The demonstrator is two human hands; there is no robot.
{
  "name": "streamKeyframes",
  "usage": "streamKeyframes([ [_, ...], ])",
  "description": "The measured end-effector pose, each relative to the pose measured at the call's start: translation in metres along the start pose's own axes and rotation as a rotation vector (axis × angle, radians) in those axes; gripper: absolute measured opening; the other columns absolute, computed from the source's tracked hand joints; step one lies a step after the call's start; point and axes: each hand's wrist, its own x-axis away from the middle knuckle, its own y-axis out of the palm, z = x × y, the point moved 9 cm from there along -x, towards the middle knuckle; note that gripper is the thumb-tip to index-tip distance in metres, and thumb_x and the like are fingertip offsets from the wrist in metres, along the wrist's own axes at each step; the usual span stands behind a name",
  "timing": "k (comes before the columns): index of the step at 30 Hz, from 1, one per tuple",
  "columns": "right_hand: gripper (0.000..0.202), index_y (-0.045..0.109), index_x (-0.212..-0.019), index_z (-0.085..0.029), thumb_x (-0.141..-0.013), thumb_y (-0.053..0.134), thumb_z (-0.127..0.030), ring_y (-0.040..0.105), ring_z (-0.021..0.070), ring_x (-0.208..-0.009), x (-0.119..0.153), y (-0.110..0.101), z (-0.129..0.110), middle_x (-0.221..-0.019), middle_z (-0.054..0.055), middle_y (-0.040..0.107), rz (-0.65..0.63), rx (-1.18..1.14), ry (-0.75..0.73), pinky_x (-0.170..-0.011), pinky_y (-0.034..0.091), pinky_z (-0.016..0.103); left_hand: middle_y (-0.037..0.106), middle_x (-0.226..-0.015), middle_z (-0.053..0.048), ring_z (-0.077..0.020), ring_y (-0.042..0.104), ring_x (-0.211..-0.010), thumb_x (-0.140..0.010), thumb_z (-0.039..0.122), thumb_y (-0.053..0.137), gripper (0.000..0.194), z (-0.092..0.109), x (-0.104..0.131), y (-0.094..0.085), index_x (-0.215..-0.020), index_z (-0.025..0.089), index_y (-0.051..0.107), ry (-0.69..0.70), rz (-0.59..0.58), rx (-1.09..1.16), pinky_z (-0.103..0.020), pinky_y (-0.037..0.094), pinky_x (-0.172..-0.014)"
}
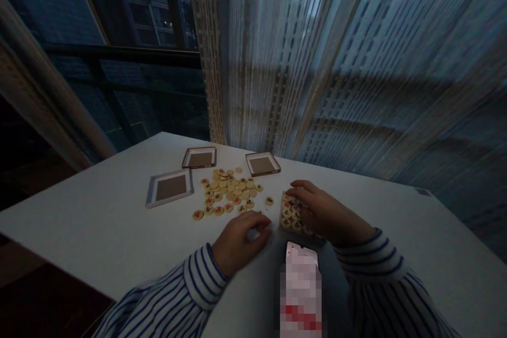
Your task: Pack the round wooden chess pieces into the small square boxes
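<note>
The loose pieces [230, 196] lie near twelve o'clock from the left hand [237, 240], the nearer one, whose thumb and fingers stand apart. The right hand [322, 214] covers part of the box [291, 233] at its nine o'clock; its grip I cannot tell. Pieces are round, flat, yellowish; the counter [158, 237] is smooth, white.

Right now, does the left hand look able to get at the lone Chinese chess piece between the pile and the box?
Probably yes: the left hand is close by, half open, and nothing visible blocks the tabletop between it and the lone chess piece. The right hand is off to one side.
</note>
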Motion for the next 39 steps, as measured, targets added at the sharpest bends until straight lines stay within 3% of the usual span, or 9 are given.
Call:
streamKeyframes([
  [4,0.047,0.053,-0.116,-0.014,-0.073,0.04,-0.003,0.056,0.019,-0.099,-0.001,0.007,-0.001,-0.114,0.012,0.053,-0.033,-0.005,0.023,-0.087,0.045,0.033,0.065,-0.082,-0.006,-0.016,0.06,-0.079,-0.077,0.019,0.055,0.005,0.008,0.006,-0.007,-0.081,0.017,0.06,0.101,0.021,-0.016,-0.03,0.048,-0.072],
  [10,0.062,0.039,-0.131,-0.019,-0.071,0.056,-0.02,0.042,0.029,-0.12,0.003,0.017,-0.003,-0.137,0.017,0.036,-0.077,0.104,-0.025,-0.094,0.037,0.045,0.067,-0.089,-0.006,-0.019,0.06,-0.087,-0.075,0.023,0.059,0.004,0.011,0.006,-0.03,-0.075,0.019,0.061,0.194,0.073,-0.149,-0.039,0.047,-0.08],
  [14,0.077,0.028,-0.137,-0.025,-0.069,0.063,-0.037,0.029,0.0337,-0.127,0.004,0.023,-0.001,-0.141,0.018,0.029,-0.085,0.18,0.008,-0.095,0.028,0.057,0.064,-0.101,-0.01,-0.0219,0.057,-0.099,-0.074,0.026,0.06,0.018,-0.008,-0.005,-0.055,-0.091,0.018,0.061,0.122,0.092,-0.219,-0.043,0.044,-0.088],
  [17,0.081,0.027,-0.137,-0.026,-0.067,0.065,-0.041,0.025,0.0333,-0.129,0.004,0.024,-0.003,-0.143,0.017,0.026,-0.066,0.197,0.021,-0.096,0.026,0.057,0.062,-0.108,-0.012,-0.0237,0.055,-0.103,-0.074,0.029,0.06,0.027,-0.022,-0.013,-0.073,-0.098,0.018,0.06,0.103,0.148,-0.25,-0.044,0.043,-0.09],
  [20,0.08,0.028,-0.136,-0.025,-0.067,0.065,-0.041,0.026,0.0329,-0.128,0.005,0.026,-0.007,-0.142,0.017,0.027,-0.073,0.193,0.016,-0.096,0.026,0.057,0.061,-0.11,-0.014,-0.0243,0.054,-0.105,-0.075,0.029,0.058,0.029,-0.035,-0.015,-0.079,-0.101,0.015,0.058,0.102,0.197,-0.258,-0.044,0.043,-0.091],
  [22,0.078,0.03,-0.136,-0.024,-0.067,0.065,-0.039,0.029,0.0329,-0.127,0.005,0.025,-0.008,-0.141,0.017,0.03,-0.07,0.196,0.012,-0.095,0.026,0.058,0.062,-0.108,-0.014,-0.0245,0.055,-0.104,-0.074,0.028,0.058,0.032,-0.044,-0.014,-0.076,-0.104,0.015,0.057,0.09,0.208,-0.284,-0.044,0.044,-0.089],
  [25,0.073,0.035,-0.133,-0.023,-0.068,0.065,-0.038,0.031,0.0328,-0.126,0.002,0.023,-0.009,-0.139,0.017,0.033,-0.039,0.217,-0.004,-0.095,0.026,0.059,0.061,-0.11,-0.014,-0.026,0.053,-0.105,-0.071,0.032,0.062,0.042,-0.051,-0.01,-0.058,-0.109,0.015,0.056,0.092,0.118,-0.348,-0.045,0.042,-0.091],
  [29,0.064,0.041,-0.129,-0.021,-0.07,0.063,-0.036,0.033,0.032,-0.125,-0.003,0.025,-0.01,-0.137,0.018,0.037,0.009,0.248,-0.046,-0.095,0.026,0.057,0.056,-0.118,-0.014,-0.0295,0.048,-0.111,-0.068,0.033,0.064,0.036,-0.057,-0.006,-0.038,-0.1,0.017,0.06,0.075,0.004,-0.457,-0.049,0.039,-0.093],
  [39,0.06,0.045,-0.126,-0.02,-0.072,0.061,-0.04,0.031,0.034,-0.125,-0.002,0.025,-0.02,-0.136,0.019,0.038,0.022,0.282,-0.065,-0.093,0.025,0.061,0.042,-0.132,-0.015,-0.0368,0.034,-0.12,-0.065,0.039,0.066,0.039,-0.063,-0.006,-0.03,-0.099,0.02,0.064,0.044,-0.028,-0.597,-0.056,0.029,-0.096],
])
